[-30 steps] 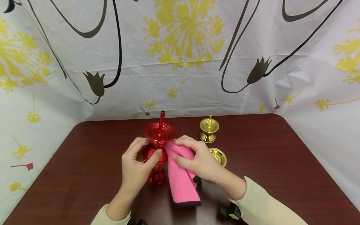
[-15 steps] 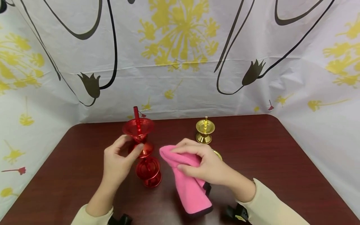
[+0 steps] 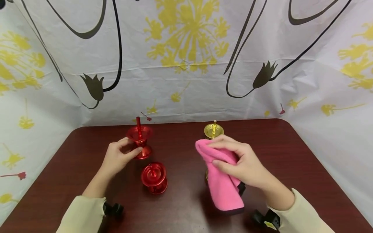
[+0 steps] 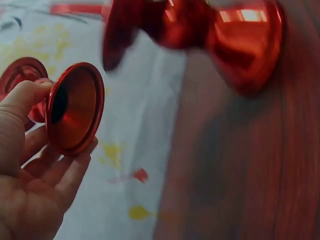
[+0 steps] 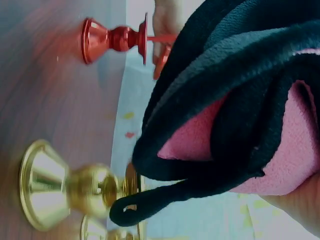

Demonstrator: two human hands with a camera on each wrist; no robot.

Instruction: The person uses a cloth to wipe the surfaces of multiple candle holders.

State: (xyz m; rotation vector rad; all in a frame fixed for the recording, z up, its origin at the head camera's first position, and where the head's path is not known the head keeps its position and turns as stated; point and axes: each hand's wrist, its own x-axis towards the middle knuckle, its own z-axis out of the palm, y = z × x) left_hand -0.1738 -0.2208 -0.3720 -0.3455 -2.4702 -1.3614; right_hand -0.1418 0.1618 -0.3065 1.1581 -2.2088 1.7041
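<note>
My left hand (image 3: 116, 157) pinches a red metal candle holder (image 3: 140, 133) with a dish top and a tall stem. The left wrist view shows the hollow underside of its base (image 4: 77, 112), off the table. A second red candle holder (image 3: 154, 178) stands nearer to me, to the right of that hand. My right hand (image 3: 236, 158) grips a folded pink cloth (image 3: 222, 187) with dark edging, which hangs down in front of the gold candle holders. The far gold candle holder (image 3: 213, 130) shows its top; the nearer gold candle holder (image 5: 60, 185) is mostly hidden by the cloth in the head view.
The dark red-brown table (image 3: 180, 207) meets a white patterned curtain (image 3: 186, 94) at its far edge and sides. Black wrist devices sit at both sleeves, the left wrist device (image 3: 113, 209) and the right wrist device (image 3: 268, 220).
My left hand has carried the taller red candle holder left, away from the second red one. My right hand has moved right with the pink cloth, away from the red holders to the gold ones.
</note>
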